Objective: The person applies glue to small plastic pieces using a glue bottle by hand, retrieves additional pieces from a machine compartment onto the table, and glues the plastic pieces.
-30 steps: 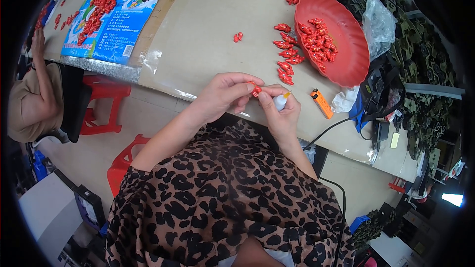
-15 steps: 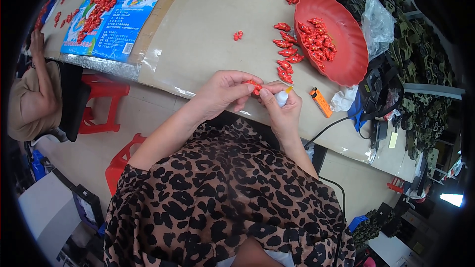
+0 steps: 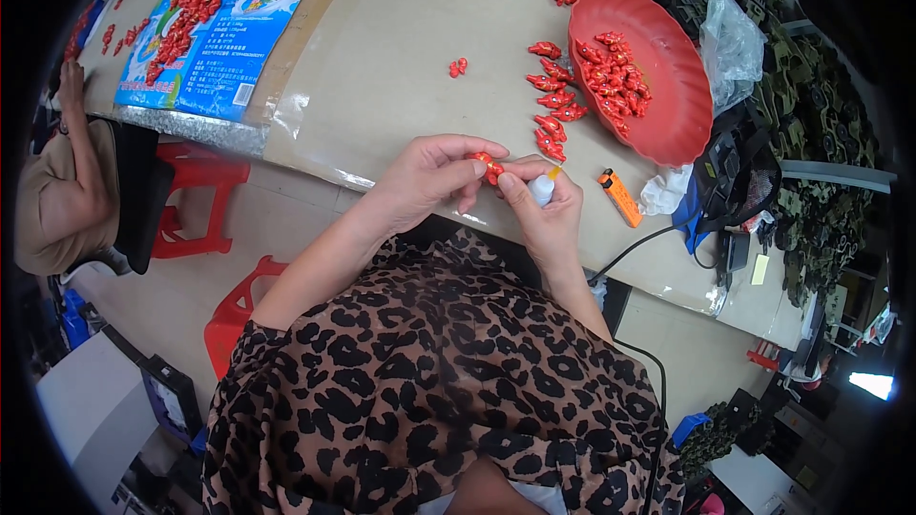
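A small glossy red figurine [image 3: 489, 168] is pinched in the fingertips of my left hand [image 3: 420, 186], just above the table's near edge. My right hand [image 3: 551, 219] also touches it with thumb and fingertip. Tucked in that same hand is a small white squeeze bottle [image 3: 541, 191] with a yellow tip pointing up and away. The figurine is partly covered by fingers, so its shape is hard to make out. Beyond my hands, several similar red figurines [image 3: 551, 100] lie in a column beside a scalloped red bowl [image 3: 689, 86], which holds a heap of red pieces [image 3: 615, 81].
An orange lighter [image 3: 620, 198] and crumpled white tissue [image 3: 664, 193] lie right of my hands. A blue printed sheet [image 3: 219, 67] at left carries a red pile. Another person's arm [image 3: 84, 148] shows at far left, near red stools [image 3: 205, 195]. A black cable [image 3: 634, 243] crosses the table edge.
The red figurine has turned slightly between my fingertips. Both hands stay in nearly the same place, and the bottle remains in my right hand.
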The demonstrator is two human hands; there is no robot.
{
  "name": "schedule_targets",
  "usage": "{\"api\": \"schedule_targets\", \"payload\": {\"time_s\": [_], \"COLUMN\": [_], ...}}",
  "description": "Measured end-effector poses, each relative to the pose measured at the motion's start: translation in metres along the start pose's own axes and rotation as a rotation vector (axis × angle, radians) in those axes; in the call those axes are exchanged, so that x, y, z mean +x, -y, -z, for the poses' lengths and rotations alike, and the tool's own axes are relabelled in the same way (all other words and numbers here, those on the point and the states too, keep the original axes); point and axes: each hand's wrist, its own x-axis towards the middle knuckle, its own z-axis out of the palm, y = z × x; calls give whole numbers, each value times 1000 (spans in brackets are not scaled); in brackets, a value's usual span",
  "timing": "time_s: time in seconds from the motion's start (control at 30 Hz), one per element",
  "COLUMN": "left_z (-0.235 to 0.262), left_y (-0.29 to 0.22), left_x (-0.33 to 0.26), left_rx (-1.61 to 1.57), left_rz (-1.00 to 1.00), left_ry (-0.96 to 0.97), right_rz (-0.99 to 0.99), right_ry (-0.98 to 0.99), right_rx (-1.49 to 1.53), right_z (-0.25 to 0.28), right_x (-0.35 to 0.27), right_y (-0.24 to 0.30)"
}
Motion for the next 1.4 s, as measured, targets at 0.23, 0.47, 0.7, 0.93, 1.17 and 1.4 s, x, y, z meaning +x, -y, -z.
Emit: {"api": "schedule_targets", "payload": {"time_s": [0.23, 0.47, 0.7, 0.93, 1.17, 1.4], "left_z": [2, 0, -1, 0, 4, 0], "left_y": [5, 6, 11, 11, 12, 8], "left_x": [0, -1, -2, -2, -1, -2], "left_rx": [94, 244, 207, 223, 246, 247], "left_rz": [-92, -248, -250, -301, -353, -285], "left_ry": [18, 39, 4, 38, 122, 90], "right_rz": [-112, -205, -229, -198, 62, -85], "right_ry": [-33, -49, -39, 9, 91, 37], "right_rx": [9, -9, -37, 58, -44, 7], "right_z": [1, 2, 3, 12, 15, 11], "right_x": [-1, 2, 2, -1, -4, -5], "right_y": [6, 10, 12, 11, 4, 11]}}
